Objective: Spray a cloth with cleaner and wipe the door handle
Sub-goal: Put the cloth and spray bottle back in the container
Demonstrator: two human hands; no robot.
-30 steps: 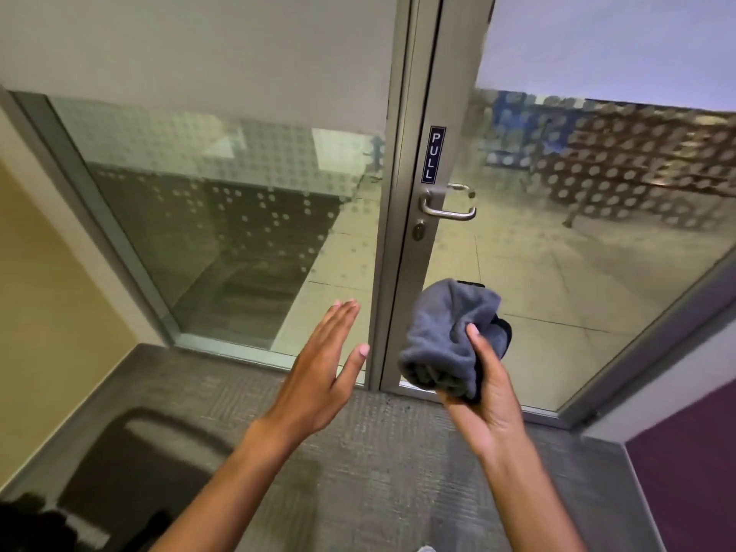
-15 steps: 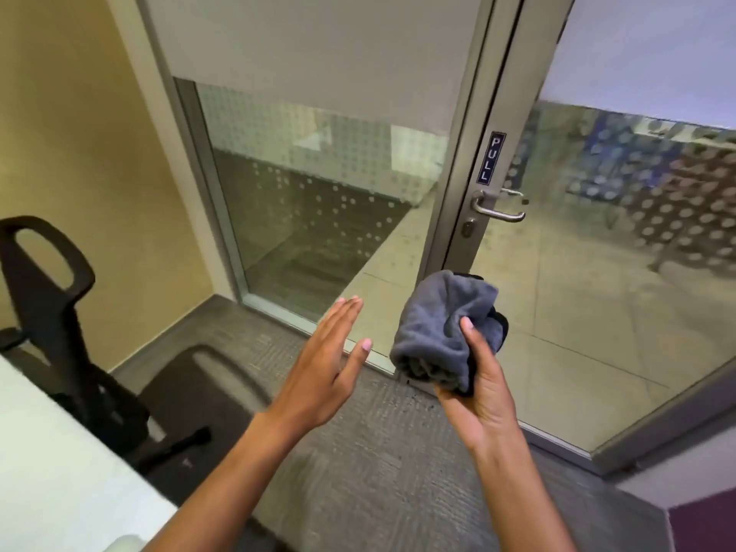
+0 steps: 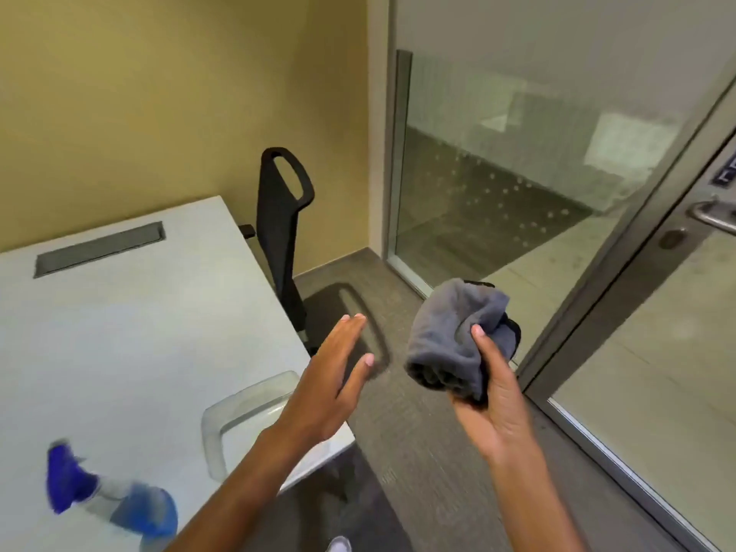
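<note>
My right hand (image 3: 492,396) grips a bunched grey cloth (image 3: 454,336) at chest height, in front of the glass door. My left hand (image 3: 334,376) is held flat with fingers apart and holds nothing, over the corner of a white table (image 3: 131,332). A spray bottle (image 3: 115,496) with a blue trigger head and blue liquid stands blurred on the table at the lower left, well away from both hands. The metal door handle (image 3: 713,219) shows at the right edge, partly cut off by the frame.
A black office chair (image 3: 284,229) stands at the table's far side by the yellow wall. A clear-backed chair (image 3: 247,412) is tucked under the table near my left arm. Grey carpet lies between table and door. A glass panel (image 3: 498,193) fills the corner.
The view has swung left: the door handle slid to the right edge, and the table, chairs and spray bottle came into view. Both hands keep their pose, cloth still held.
</note>
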